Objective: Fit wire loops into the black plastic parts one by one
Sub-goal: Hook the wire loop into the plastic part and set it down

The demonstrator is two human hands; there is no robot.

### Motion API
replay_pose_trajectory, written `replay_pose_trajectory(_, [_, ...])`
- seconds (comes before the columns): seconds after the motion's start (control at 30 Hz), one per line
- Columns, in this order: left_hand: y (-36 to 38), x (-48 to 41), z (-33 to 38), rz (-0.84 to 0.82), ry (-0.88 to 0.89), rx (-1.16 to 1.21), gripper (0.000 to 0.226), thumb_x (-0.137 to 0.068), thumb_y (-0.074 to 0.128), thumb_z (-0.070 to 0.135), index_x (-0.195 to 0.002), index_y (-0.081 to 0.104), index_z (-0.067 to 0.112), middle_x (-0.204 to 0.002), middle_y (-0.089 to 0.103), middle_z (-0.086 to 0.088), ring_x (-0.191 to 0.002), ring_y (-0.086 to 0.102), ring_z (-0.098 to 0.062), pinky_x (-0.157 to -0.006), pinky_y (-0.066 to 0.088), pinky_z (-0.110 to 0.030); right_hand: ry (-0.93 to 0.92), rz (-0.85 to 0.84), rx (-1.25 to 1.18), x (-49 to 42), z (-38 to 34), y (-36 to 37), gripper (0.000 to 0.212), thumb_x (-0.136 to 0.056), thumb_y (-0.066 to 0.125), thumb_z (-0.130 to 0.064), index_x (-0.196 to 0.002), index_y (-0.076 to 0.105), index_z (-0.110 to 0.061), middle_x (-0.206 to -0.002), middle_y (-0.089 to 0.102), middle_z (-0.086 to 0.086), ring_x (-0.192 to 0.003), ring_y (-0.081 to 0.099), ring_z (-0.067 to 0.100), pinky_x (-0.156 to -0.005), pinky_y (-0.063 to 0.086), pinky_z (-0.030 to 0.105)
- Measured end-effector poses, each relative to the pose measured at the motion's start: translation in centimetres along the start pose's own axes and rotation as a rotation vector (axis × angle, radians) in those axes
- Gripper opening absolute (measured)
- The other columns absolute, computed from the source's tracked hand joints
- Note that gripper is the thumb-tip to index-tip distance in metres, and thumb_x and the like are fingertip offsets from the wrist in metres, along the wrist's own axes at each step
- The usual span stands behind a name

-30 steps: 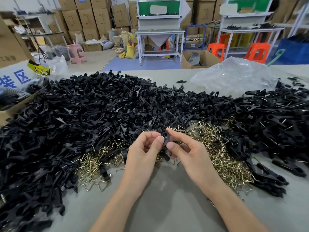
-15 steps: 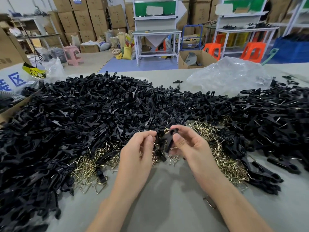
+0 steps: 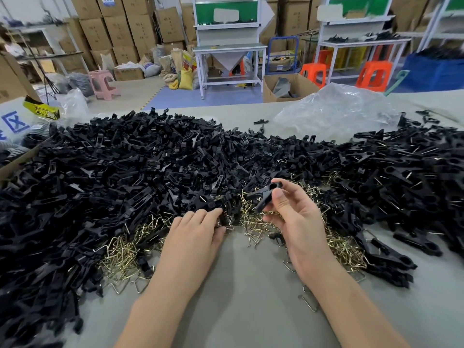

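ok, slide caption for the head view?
Right hand holds a black plastic part; left hand touches the parts pile.

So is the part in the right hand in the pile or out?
Out. The right hand pinches the part, held up over the wire loops.

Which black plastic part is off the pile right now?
The black part pinched in the right hand, held up above the wire loops; the rest lie in the heap.
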State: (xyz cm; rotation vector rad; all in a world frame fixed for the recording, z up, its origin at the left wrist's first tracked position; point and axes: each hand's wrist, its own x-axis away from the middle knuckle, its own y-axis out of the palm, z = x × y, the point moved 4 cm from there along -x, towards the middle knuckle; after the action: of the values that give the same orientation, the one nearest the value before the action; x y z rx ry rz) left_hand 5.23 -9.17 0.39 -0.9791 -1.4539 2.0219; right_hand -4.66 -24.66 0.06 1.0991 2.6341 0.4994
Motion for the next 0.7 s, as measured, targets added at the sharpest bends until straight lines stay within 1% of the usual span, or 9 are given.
replay_pose_trajectory(0.07, [-0.2, 0.1, -0.2, 0.07, -0.017, 0.123, 0.033, -0.102, 0.054, 0.025, -0.133, 0.063, 0.017, -0.108, 0.067, 0.002, -0.102, 0.061, -0.023, -0.092, 0.047, -0.037, 0.002, 0.0, -0.002, 0.0, -0.1, 0.0, 0.029, -0.082, 0.065, -0.026, -0.11, 0.07, -0.019, -0.096, 0.073, -0.001, -0.074, 0.068, 0.009, -0.064, 0.056, 0.024])
replay_pose_trajectory(0.13, [-0.5, 0.1, -0.7, 0.178, -0.08, 0.314, 0.028, -0.103, 0.053, 0.022, -0.127, 0.066, 0.019, -0.105, 0.066, 0.008, -0.1, 0.061, -0.014, -0.092, 0.048, -0.031, 0.002, -0.002, 0.005, 0.0, -0.1, 0.1, 0.031, -0.08, 0.066, -0.028, -0.11, 0.07, -0.019, -0.097, 0.074, -0.001, -0.074, 0.068, 0.009, -0.064, 0.056, 0.024])
replay_pose_trajectory(0.23, [-0.7, 0.2, -1.3, 0.31, -0.173, 0.572, 0.024, -0.101, 0.058, 0.018, -0.121, 0.069, 0.025, -0.106, 0.064, 0.023, -0.102, 0.06, 0.005, -0.09, 0.043, -0.009, -0.003, -0.01, 0.025, 0.0, 0.0, 0.2, 0.032, -0.079, 0.066, -0.029, -0.109, 0.071, -0.02, -0.099, 0.074, 0.002, -0.074, 0.068, 0.009, -0.065, 0.056, 0.024])
replay_pose_trajectory(0.3, [-0.5, 0.1, -1.3, 0.325, -0.205, 0.701, 0.027, -0.099, 0.061, 0.015, -0.117, 0.068, 0.034, -0.108, 0.065, 0.026, -0.103, 0.059, 0.011, -0.087, 0.041, -0.003, -0.009, -0.018, 0.043, 0.0, 0.1, 0.2, 0.03, -0.079, 0.067, -0.03, -0.107, 0.072, -0.022, -0.101, 0.073, 0.006, -0.074, 0.067, 0.01, -0.065, 0.055, 0.023])
replay_pose_trajectory(0.37, [-0.4, 0.2, -1.1, 0.31, -0.213, 0.78, 0.032, -0.098, 0.063, 0.015, -0.108, 0.064, 0.045, -0.103, 0.067, 0.024, -0.1, 0.061, 0.008, -0.083, 0.042, -0.003, -0.018, -0.029, 0.057, 0.1, 0.1, 0.2, 0.026, -0.079, 0.067, -0.031, -0.104, 0.074, -0.027, -0.104, 0.073, 0.008, -0.076, 0.068, 0.011, -0.065, 0.055, 0.022])
replay_pose_trajectory(0.43, [-0.2, 0.2, -0.9, 0.292, -0.199, 0.785, 0.031, -0.098, 0.064, 0.016, -0.103, 0.065, 0.047, -0.099, 0.068, 0.024, -0.096, 0.062, 0.006, -0.08, 0.042, -0.004, -0.027, -0.043, 0.072, 0.2, 0.0, 0.3, 0.023, -0.08, 0.068, -0.031, -0.102, 0.075, -0.029, -0.104, 0.074, 0.007, -0.078, 0.069, 0.012, -0.066, 0.056, 0.023])
replay_pose_trajectory(0.5, [-0.1, 0.3, -0.7, 0.283, -0.17, 0.715, 0.024, -0.098, 0.063, 0.019, -0.103, 0.067, 0.042, -0.1, 0.065, 0.027, -0.094, 0.062, 0.004, -0.078, 0.041, -0.004, -0.036, -0.055, 0.09, 0.3, 0.0, 0.3, 0.021, -0.084, 0.067, -0.029, -0.104, 0.074, -0.028, -0.101, 0.075, 0.004, -0.078, 0.069, 0.012, -0.067, 0.056, 0.023])
replay_pose_trajectory(0.63, [-0.1, 0.3, -0.5, 0.282, -0.126, 0.612, 0.013, -0.099, 0.059, 0.026, -0.102, 0.065, 0.037, -0.099, 0.062, 0.026, -0.093, 0.06, 0.0, -0.076, 0.043, -0.01, -0.046, -0.077, 0.124, 0.2, 0.2, 0.4, 0.017, -0.095, 0.064, -0.014, -0.107, 0.071, -0.023, -0.09, 0.073, -0.006, -0.075, 0.069, 0.009, -0.066, 0.056, 0.022])
replay_pose_trajectory(0.7, [-0.3, 0.3, -0.4, 0.304, -0.106, 0.592, 0.012, -0.099, 0.059, 0.025, -0.102, 0.066, 0.033, -0.101, 0.059, 0.024, -0.096, 0.059, -0.001, -0.079, 0.042, -0.009, -0.047, -0.091, 0.131, 0.3, 0.2, 0.5, 0.017, -0.092, 0.065, -0.018, -0.107, 0.071, -0.024, -0.089, 0.072, -0.006, -0.076, 0.069, 0.01, -0.067, 0.056, 0.023])
